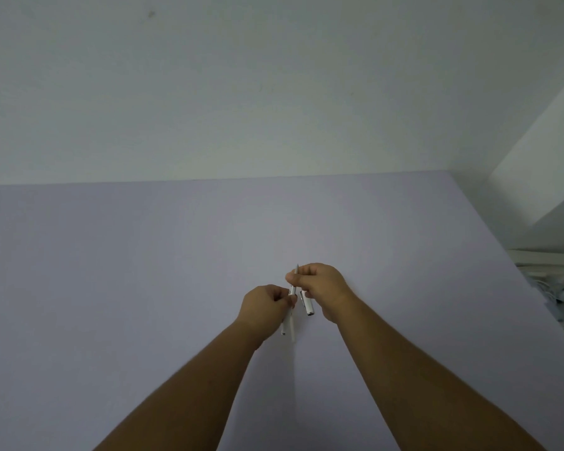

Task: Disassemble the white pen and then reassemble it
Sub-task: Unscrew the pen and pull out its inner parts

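Both hands meet above the lilac table (pixel 144 271). My left hand (pixel 266 307) is closed around the white pen barrel (pixel 287 325), whose lower end sticks out below the fist. My right hand (pixel 319 284) pinches the thin grey refill (pixel 294 283), which points up and away, its tip just above my fingers. The refill's lower end meets the top of the barrel between the two hands. A white pen cap (pixel 307 305) with a clip also pokes out under my right hand, held in the same grip.
A white wall (pixel 241 92) rises behind the table's far edge. At the right a white pillar (pixel 541 177) stands beside the table, with a white basket of crumpled items (pixel 554 288) below it.
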The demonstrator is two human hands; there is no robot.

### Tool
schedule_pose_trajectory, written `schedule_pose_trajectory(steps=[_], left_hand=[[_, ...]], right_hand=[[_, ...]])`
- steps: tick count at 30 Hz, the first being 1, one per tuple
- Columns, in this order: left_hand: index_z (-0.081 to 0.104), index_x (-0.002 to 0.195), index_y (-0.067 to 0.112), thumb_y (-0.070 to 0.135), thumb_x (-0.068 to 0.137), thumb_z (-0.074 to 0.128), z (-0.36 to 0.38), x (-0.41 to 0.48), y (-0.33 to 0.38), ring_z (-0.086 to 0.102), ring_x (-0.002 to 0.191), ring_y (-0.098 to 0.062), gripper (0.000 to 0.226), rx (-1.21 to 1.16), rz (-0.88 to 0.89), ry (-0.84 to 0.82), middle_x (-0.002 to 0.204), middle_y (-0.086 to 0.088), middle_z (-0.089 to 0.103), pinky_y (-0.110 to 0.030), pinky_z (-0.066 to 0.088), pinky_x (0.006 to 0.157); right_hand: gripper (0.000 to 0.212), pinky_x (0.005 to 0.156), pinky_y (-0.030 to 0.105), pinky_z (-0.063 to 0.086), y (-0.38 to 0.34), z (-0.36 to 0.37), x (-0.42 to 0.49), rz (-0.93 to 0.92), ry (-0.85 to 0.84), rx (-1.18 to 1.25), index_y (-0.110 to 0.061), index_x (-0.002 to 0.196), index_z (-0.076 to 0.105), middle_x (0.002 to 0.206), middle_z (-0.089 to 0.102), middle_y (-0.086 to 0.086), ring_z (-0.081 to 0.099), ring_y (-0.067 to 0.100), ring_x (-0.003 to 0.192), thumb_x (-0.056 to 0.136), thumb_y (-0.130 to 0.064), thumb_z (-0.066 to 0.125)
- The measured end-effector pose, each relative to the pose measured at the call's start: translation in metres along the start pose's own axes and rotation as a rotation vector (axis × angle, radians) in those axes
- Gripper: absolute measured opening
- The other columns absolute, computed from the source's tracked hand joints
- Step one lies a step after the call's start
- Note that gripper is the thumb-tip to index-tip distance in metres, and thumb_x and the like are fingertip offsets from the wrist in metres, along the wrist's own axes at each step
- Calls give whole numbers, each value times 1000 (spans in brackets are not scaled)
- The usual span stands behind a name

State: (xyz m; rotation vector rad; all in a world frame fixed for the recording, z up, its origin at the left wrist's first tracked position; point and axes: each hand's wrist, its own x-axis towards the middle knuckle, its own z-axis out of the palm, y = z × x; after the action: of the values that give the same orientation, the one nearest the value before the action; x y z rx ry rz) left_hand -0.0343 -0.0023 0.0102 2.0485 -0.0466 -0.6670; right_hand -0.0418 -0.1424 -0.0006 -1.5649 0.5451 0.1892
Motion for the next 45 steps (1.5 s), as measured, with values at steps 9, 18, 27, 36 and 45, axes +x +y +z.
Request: schedule_pose_trajectory(steps=[9, 18, 27, 36, 45], left_hand=[[72, 83, 11, 27, 85, 62, -1, -1, 0, 64, 77, -26, 19, 32, 9, 9, 90, -17, 72, -46, 56, 83], [67, 75, 18, 26, 85, 63, -1, -2, 5, 67, 87, -32, 13, 61, 17, 27, 91, -17, 72, -46, 56, 85], [71, 85, 13, 26, 85, 63, -3, -2, 4, 64, 79, -26, 16, 82, 23, 38, 82, -9, 70, -43, 56, 84], [71, 84, 14, 26, 86, 62, -2, -3, 5, 66, 83, -28, 15, 84, 24, 38, 82, -8, 70, -43, 55, 84], [68, 77, 19, 27, 86, 62, -2, -4, 5, 66, 83, -27, 13, 106, 24, 46, 82, -8, 71, -41, 55, 82]], right_hand=[[6, 69, 23, 45, -2, -3, 1, 9, -6, -30, -22, 75, 68, 82, 68, -7, 61, 12, 84, 78, -23, 74], [5, 79, 27, 48, -4, -2, 0, 0, -24, -34, -23, 79, 69, 90, 70, -7, 62, 14, 93, 78, -24, 73], [6, 72, 25, 47, -7, -2, -1, 4, -26, -41, -22, 83, 69, 88, 69, -7, 61, 11, 86, 78, -23, 73], [24, 85, 30, 49, -7, -1, -1, -13, 26, -43, -16, 99, 67, 99, 68, -2, 61, 14, 94, 78, -25, 74], [28, 85, 31, 49, -6, -1, -2, 8, 17, -63, -15, 101, 67, 100, 68, 0, 60, 14, 93, 77, -27, 74]])
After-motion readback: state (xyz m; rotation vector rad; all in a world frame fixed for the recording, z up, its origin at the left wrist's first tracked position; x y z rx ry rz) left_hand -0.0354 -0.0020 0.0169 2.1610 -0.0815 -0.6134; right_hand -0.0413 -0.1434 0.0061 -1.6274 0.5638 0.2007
